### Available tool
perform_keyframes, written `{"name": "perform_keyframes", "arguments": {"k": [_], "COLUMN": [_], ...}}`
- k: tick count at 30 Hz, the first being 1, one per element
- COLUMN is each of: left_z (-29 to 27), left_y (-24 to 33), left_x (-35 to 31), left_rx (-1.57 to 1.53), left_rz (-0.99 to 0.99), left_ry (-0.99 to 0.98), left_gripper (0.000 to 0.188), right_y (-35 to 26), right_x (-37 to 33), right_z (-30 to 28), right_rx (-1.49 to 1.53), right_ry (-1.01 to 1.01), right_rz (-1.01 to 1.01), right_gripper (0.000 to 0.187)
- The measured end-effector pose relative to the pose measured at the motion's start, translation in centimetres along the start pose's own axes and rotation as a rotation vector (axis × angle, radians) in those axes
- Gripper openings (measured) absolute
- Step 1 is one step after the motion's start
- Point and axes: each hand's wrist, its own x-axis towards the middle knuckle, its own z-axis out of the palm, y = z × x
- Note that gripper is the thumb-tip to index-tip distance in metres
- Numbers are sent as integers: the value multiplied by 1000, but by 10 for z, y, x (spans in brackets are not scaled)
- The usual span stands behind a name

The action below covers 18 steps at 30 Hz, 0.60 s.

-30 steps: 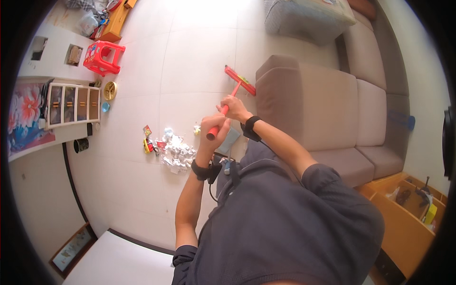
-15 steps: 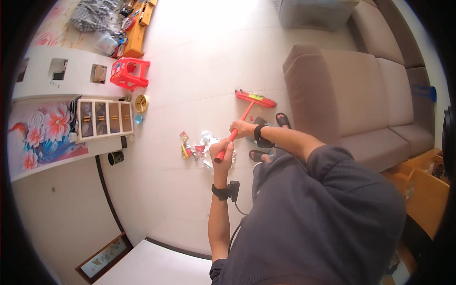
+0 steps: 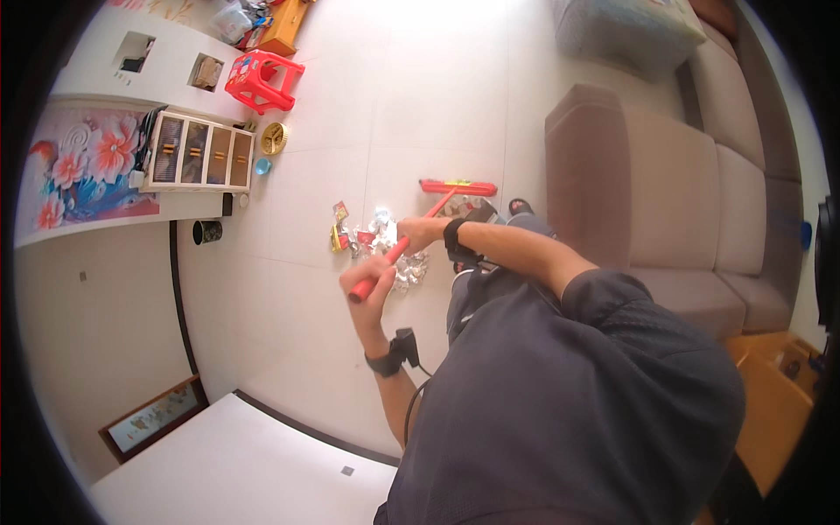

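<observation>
While the left hand grips the red broom near its upper end, the right hand clasps it farther down; crumpled scraps lie on the floor nearby.

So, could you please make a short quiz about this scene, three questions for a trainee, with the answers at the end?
1. The left hand and the right hand both hold the red broom handle. Which is closer to the broom head? A) left B) right
2. True or false: in the picture, the red stool is left of the sofa.
3. Fill in: the yellow packet lies to the picture's ____ of the white scraps.

Key: 1. B; 2. true; 3. left
</observation>
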Motion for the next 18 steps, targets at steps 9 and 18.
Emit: {"name": "perform_keyframes", "arguments": {"k": [9, 18], "left_z": [49, 106], "left_y": [0, -4], "left_x": [-35, -66], "left_rx": [105, 152], "left_rz": [-70, -10], "left_ry": [447, 432], "left_gripper": [25, 27], "right_y": [-8, 19], "right_x": [-9, -49], "right_z": [-4, 22], "right_rx": [104, 60], "right_ry": [-115, -240], "right_rz": [-290, -221], "right_gripper": [14, 14]}}
